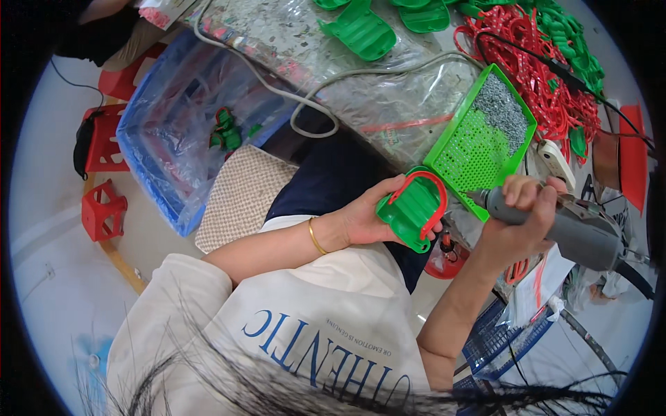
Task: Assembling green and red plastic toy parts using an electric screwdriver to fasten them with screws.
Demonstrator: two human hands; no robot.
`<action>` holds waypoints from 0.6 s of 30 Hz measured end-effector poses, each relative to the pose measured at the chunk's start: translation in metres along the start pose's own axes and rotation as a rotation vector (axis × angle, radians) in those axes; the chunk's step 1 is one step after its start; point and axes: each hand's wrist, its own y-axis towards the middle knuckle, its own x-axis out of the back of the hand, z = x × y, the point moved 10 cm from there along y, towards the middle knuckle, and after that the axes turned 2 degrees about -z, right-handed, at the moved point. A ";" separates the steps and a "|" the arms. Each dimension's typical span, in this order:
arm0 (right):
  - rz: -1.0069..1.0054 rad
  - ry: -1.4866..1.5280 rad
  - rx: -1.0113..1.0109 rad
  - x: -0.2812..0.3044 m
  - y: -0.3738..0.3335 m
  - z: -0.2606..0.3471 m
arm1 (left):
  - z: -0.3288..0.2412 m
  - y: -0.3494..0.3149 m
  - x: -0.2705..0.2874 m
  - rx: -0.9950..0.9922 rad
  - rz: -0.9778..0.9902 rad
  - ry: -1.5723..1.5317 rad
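Note:
My left hand [371,216] is closed around a green moulded plastic piece [402,218] with a red strap [442,194] arching over it. My right hand [522,220] grips a grey electric screwdriver [586,239], its nose pointing left toward the near corner of a green perforated basket [468,156]. Small grey screws [501,104] are heaped in the far part of that basket. A gap separates the screwdriver's nose from the green piece. Its bit is hard to make out against the basket.
More green pieces [364,31] lie on the plastic-covered table [409,111], crossed by a grey cable [305,104]. Red straps [513,48] pile up at far right. At left stand a lined blue bin [156,163] holding several green-and-red pieces and a red stool [104,211]. A blue basket [513,340] is lower right.

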 end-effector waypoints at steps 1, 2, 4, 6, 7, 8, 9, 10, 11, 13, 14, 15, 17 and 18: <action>0.057 0.026 -0.017 -0.011 -0.004 0.004 | 0.001 0.000 -0.002 0.009 0.015 -0.009; 0.089 0.041 -0.024 -0.017 -0.008 0.005 | 0.001 0.001 -0.002 0.004 0.013 -0.007; 0.122 0.101 -0.054 -0.031 -0.020 0.004 | 0.003 0.001 -0.007 0.018 0.057 -0.065; 0.154 0.152 -0.080 -0.043 -0.030 0.002 | 0.002 -0.001 -0.009 0.015 0.069 -0.071; 0.147 0.171 -0.124 -0.046 -0.034 -0.004 | 0.002 -0.002 -0.010 0.014 0.082 -0.076; 0.141 0.191 -0.169 -0.049 -0.038 -0.009 | 0.002 -0.003 -0.011 0.010 0.081 -0.077; 0.143 0.192 -0.172 -0.052 -0.040 -0.011 | 0.002 -0.004 -0.009 0.002 0.054 -0.092; 0.147 0.182 -0.176 -0.054 -0.042 -0.013 | 0.001 -0.005 -0.006 -0.006 0.027 -0.107; 0.153 0.173 -0.181 -0.056 -0.044 -0.014 | 0.001 -0.006 -0.005 -0.010 0.026 -0.110; 0.176 0.136 -0.183 -0.057 -0.049 -0.017 | 0.000 -0.007 0.004 -0.033 -0.045 -0.066; 0.197 0.100 -0.180 -0.059 -0.051 -0.019 | 0.000 -0.006 0.005 -0.036 -0.045 -0.069; 0.200 0.099 -0.183 -0.059 -0.052 -0.020 | 0.001 -0.006 0.007 -0.033 -0.056 -0.064; 0.201 0.078 -0.168 -0.059 -0.053 -0.020 | 0.001 -0.006 0.009 -0.031 -0.068 -0.062; 0.201 0.077 -0.171 -0.059 -0.053 -0.021 | 0.001 -0.007 0.008 -0.025 -0.071 -0.034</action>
